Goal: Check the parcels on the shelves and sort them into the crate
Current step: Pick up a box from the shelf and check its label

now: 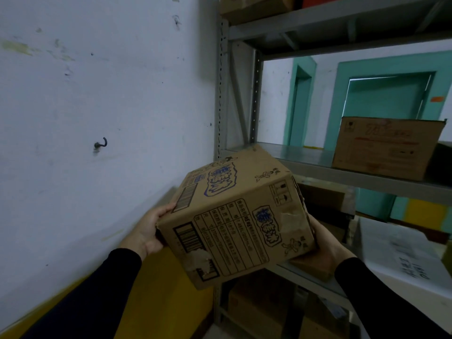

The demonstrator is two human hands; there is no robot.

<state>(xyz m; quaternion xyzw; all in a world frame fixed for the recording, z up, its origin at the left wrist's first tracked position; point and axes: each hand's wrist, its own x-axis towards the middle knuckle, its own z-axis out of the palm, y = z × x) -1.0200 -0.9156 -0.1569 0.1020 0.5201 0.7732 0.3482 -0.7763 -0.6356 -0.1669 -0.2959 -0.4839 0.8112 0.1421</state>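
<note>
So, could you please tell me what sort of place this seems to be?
Probably a storeroom or parcel depot. Grey metal shelving holds a cardboard box, more cartons sit on the lower shelves, and both hands hold a printed carton bearing barcodes beside a scuffed wall.

Brown cardboard box with blue logos, black barcodes; teal doorframes.

Grey steel shelving unit with perforated uprights stood against the pale wall, its middle shelf bearing an open-topped brown cardboard carton with red print at right, while further brown cardboard boxes rested on the top shelf.
</note>
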